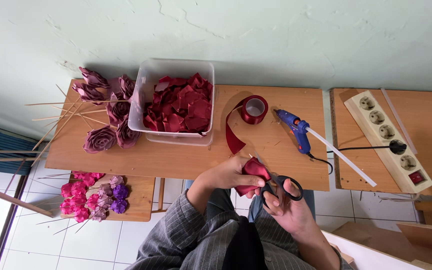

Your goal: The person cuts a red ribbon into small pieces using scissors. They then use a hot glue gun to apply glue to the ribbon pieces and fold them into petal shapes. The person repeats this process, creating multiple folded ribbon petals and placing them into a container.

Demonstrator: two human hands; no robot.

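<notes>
My left hand (226,174) pinches a folded piece of dark red ribbon (252,172) at the near edge of the wooden table (186,155). My right hand (286,202) grips black-handled scissors (281,186), whose blades point up and left against the ribbon piece. The ribbon strip runs up from my hands to a dark red ribbon roll (254,109) standing on the table.
A clear plastic tub (148,85) holds several cut red ribbon pieces. Dark purple ribbon roses on sticks (107,112) lie at the left. A blue glue gun (296,129) and a power strip (388,137) are at the right. Pink and purple roses (91,195) rest on a low stool.
</notes>
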